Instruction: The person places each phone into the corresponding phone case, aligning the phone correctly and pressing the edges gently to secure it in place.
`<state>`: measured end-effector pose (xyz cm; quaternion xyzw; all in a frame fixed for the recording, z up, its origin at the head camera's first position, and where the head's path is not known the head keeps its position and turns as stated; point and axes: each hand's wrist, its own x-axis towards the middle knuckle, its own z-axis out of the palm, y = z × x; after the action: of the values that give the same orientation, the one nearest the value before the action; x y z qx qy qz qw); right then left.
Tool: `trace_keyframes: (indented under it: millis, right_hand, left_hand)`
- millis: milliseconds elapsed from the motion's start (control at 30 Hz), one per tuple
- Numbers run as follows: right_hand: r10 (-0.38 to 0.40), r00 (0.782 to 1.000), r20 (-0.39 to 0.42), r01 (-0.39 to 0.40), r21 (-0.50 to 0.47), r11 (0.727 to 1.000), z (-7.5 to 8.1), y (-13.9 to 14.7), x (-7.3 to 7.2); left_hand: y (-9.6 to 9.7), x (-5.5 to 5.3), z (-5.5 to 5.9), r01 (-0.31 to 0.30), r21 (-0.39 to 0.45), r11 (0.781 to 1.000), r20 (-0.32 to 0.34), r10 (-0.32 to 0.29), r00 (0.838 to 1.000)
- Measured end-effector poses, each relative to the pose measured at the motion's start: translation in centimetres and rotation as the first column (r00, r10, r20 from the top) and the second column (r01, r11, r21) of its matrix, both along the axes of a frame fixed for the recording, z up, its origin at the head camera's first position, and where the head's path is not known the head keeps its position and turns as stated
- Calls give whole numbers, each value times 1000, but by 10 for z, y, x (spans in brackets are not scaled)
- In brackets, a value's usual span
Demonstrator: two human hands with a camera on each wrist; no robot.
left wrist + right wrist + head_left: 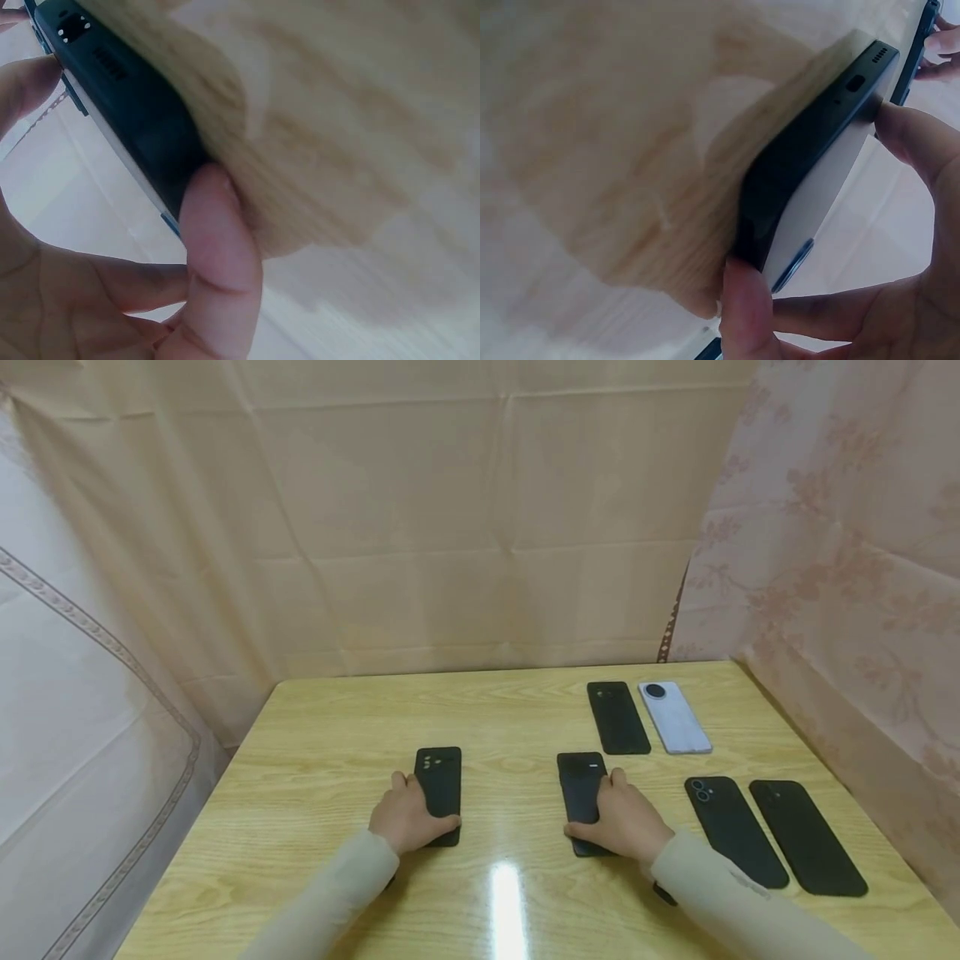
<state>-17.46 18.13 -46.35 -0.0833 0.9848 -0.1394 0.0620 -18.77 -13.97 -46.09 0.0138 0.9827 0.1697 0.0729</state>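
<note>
My left hand (405, 817) grips a black phone case (444, 785) across its width, left of the table's middle. Thumb and fingers press on opposite long edges. Cutouts for the camera show at its far end, and in the left wrist view the case (142, 112) has openings in its short edge. To the right, my right hand (628, 820) holds a dark phone (581, 789) the same way, its camera band at the far end. The right wrist view shows this phone's (817, 142) charging port and speaker holes. Palms hide parts of both.
On the wooden table (337, 718), a black case (618, 718) and a pale phone (677, 718) lie at the back right. Nearer, a black phone (735, 831) and another black case (810, 839) lie side by side. Cloth curtains (420, 527) hang around the table.
</note>
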Motion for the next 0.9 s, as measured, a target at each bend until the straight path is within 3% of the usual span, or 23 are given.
trace_keyframes:
  millis: [900]
  right_hand:
    - [-35, 999, 35, 36, -24, 999, 3, 12, 22]
  left_hand:
    - [0, 28, -1, 41, -1, 999, -42, -41, 998]
